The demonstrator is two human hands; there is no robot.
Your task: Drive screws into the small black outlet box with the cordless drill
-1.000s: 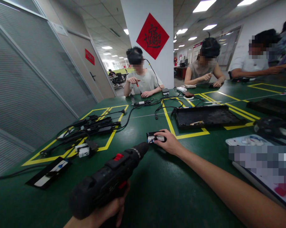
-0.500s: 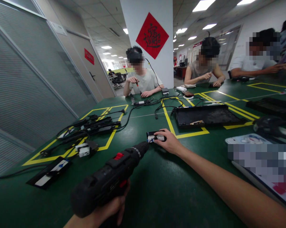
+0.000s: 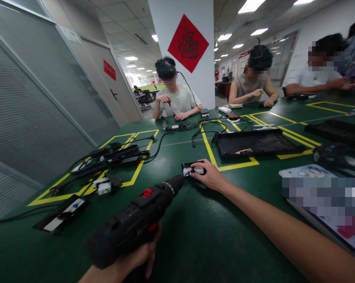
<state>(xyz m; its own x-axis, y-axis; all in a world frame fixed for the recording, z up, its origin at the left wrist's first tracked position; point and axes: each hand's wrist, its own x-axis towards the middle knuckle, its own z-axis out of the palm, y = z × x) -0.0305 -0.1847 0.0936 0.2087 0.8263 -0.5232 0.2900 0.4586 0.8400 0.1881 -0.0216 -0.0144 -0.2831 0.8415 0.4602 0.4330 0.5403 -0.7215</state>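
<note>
A black cordless drill (image 3: 136,218) with red switches is gripped in my left hand (image 3: 140,253), the fingers wrapped round its handle. Its chuck points away from me, and the bit's tip is at the left part of a small black housing (image 3: 184,166). White and blue parts show inside that housing, which lies on the green table (image 3: 218,228). My right hand (image 3: 208,175) pinches the housing from the right, thumb and fingers closed on it. Whether the bit touches a screw is too small to tell.
At left, a bundle of black cables (image 3: 121,155), a white plug block (image 3: 103,186) and a similar black-and-white piece (image 3: 62,214) lie about. A black tray (image 3: 257,141) sits beyond my right hand. A tablet-like object (image 3: 313,173) lies at right. Several people work across the table.
</note>
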